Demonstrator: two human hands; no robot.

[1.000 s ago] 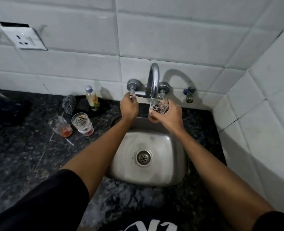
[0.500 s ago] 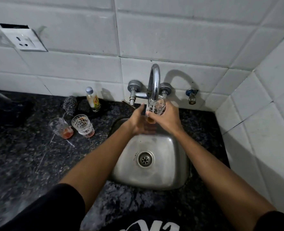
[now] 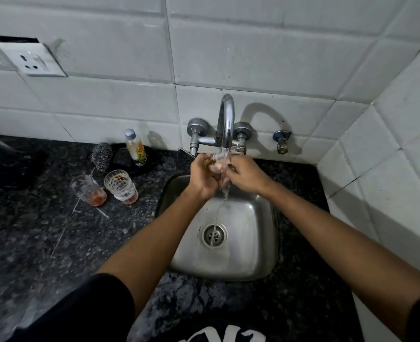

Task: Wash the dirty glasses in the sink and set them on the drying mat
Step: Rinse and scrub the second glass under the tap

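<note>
Two dirty glasses (image 3: pixel 104 190) and a bottle (image 3: pixel 136 150) stood at ten o'clock of the sink (image 3: pixel 248 243); granite counter (image 3: pixel 43 243) at eight o'clock lay bare.

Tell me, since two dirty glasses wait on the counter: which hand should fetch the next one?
Left. The two glasses stand left of the sink, nearer the left hand; the right hand would have to cross over.

You stand at a dark speckled stone bench (image 3: pixel 43 230) with a shiny steel sink (image 3: pixel 250 255) set into it. Left of the sink, two dirty clear glasses (image 3: pixel 88 191) (image 3: pixel 121 185) with red dregs stand just beside each other. Behind them, near the wall, sit a steel scrubber ball (image 3: pixel 102 156) and a small bottle (image 3: pixel 135 148).
</note>
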